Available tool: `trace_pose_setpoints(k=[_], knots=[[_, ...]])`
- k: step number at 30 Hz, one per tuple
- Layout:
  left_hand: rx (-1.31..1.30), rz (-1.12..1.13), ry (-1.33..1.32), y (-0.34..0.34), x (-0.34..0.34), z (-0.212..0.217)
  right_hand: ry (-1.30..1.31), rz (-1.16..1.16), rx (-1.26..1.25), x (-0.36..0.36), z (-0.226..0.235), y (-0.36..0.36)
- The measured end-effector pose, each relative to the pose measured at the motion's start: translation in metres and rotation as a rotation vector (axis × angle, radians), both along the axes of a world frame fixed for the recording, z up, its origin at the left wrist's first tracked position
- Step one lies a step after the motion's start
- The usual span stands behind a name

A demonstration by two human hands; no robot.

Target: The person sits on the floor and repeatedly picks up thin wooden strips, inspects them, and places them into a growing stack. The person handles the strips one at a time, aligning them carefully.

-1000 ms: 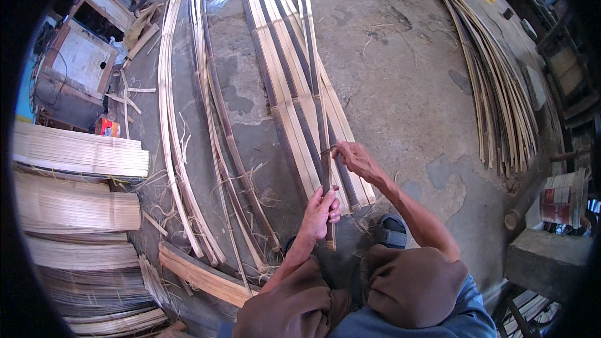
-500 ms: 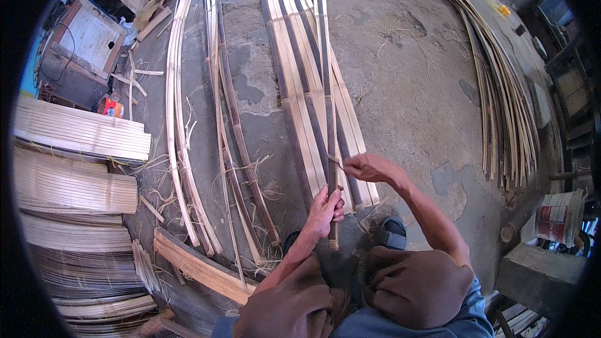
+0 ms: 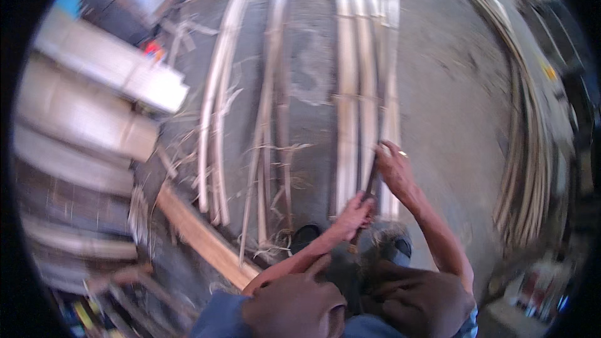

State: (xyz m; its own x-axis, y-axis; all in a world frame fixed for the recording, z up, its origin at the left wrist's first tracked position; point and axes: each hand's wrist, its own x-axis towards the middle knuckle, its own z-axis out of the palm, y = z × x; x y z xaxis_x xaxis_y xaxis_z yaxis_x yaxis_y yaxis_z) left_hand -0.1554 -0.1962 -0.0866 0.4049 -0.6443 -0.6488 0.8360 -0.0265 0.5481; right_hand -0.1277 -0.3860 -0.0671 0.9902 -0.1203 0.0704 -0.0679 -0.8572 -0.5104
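My left hand is wrapped round a dark-skinned bamboo strip near its lower end, in front of my knees. Farther up the same strip is my right hand, its fingers closed against the strip's side. Motion blur hides what the right fingers grip. Beneath the held strip, several long pale bamboo strips lie side by side on the floor, running away from me.
Narrower strips and thin shavings lie to the left, beside a wooden plank. Stacked slat bundles line the left side. A long bundle of thin strips curves along the right. My sandalled foot is close to the strip ends.
The view has swung left, so the scene sits farther right and is blurred. My right hand has moved slightly up along the strip; my left hand still grips its lower part.
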Motion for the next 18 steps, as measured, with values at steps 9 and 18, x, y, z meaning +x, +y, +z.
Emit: trace_pose_setpoints(k=[9, 18], knots=[[-0.079, 0.021, -0.064, 0.012, -0.010, -0.009, 0.008, 0.110, 0.029, 0.018, -0.010, 0.002], [-0.115, -0.055, 0.001, -0.001, -0.005, -0.026, 0.058, 0.130, 0.723, 0.042, 0.045, 0.057]])
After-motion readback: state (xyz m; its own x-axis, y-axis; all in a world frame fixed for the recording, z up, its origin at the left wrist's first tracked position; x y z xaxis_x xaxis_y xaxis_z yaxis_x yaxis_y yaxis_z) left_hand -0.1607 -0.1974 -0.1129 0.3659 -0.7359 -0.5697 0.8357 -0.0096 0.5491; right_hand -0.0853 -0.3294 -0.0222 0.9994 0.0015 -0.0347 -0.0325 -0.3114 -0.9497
